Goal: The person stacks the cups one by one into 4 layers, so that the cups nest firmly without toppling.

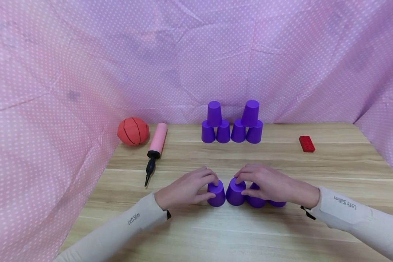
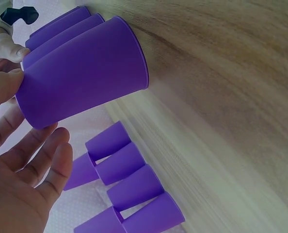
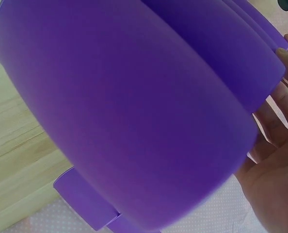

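Observation:
Several purple cups stand upside down in a row near me. My left hand (image 1: 194, 185) pinches the leftmost cup (image 1: 218, 197) near its top, thumb on one side and fingers on the other. Beside it, my right hand (image 1: 266, 181) holds the second cup (image 1: 234, 195) by its top with thumb and fingers. A third cup (image 1: 257, 202) and a fourth cup (image 1: 277, 204) stand under the right hand, partly hidden by it. In the left wrist view the leftmost cup (image 2: 86, 73) is large and near; the right wrist view is mostly filled by a purple cup (image 3: 124, 116).
Farther back stand two small pyramids of purple cups, one with top cup (image 1: 214, 114), the other with top cup (image 1: 250, 113). At left lie a red ball (image 1: 133, 131) and a pink hand pump (image 1: 158, 140). A red toy brick (image 1: 306, 144) lies at right.

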A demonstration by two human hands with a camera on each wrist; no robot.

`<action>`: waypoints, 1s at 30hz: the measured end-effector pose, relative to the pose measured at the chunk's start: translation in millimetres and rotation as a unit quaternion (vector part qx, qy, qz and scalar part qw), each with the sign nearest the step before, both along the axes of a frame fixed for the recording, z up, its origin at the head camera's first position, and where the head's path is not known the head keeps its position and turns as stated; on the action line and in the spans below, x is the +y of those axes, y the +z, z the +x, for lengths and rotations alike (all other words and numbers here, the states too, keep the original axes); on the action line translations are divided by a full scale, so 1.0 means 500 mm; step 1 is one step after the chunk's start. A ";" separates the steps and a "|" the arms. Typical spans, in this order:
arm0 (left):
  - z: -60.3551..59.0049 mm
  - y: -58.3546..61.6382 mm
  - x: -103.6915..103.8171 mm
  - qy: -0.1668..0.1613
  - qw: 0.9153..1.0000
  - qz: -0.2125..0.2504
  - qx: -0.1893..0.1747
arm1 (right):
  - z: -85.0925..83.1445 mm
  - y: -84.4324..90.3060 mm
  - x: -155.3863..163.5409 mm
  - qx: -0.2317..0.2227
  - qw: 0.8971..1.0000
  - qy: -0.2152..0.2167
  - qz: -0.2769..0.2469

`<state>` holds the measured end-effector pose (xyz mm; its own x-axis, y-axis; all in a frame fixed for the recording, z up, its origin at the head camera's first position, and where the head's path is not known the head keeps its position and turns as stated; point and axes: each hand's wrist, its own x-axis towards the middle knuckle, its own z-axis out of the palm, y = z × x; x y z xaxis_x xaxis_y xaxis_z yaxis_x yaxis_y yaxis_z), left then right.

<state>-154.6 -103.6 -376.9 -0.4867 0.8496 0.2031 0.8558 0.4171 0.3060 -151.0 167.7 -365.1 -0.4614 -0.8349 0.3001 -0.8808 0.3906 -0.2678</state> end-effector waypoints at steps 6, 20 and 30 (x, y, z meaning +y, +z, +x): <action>-0.002 -0.001 -0.002 0.017 1.000 -0.005 0.009 | -0.003 0.001 0.002 0.026 0.999 0.007 -0.024; -0.038 0.051 -0.008 0.050 0.997 0.048 0.045 | -0.051 0.055 0.020 0.052 0.996 -0.036 -0.063; -0.099 0.130 -0.014 0.082 0.982 0.117 0.127 | -0.123 0.133 0.026 0.112 0.983 -0.073 -0.126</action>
